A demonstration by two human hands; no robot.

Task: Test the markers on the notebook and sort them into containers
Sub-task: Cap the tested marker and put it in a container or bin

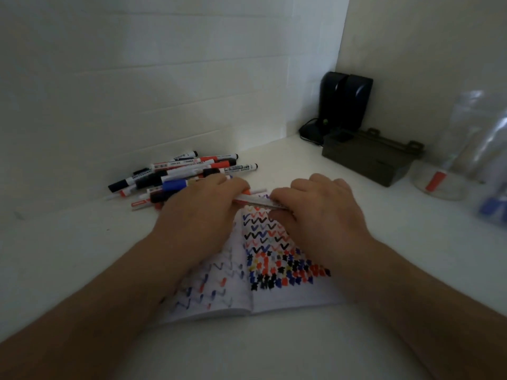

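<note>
An open notebook lies in front of me, its pages covered with red, blue and black check marks and blots. Both hands hold one white marker with an orange-red band level above the notebook's far edge. My left hand grips its left end, near the orange part. My right hand grips its right end. A pile of several markers with black, red and blue caps lies by the wall, just left of my left hand.
A clear container holding a red marker stands at the right, with another clear container with blue items at the frame's edge. A dark box and a black device sit in the back corner.
</note>
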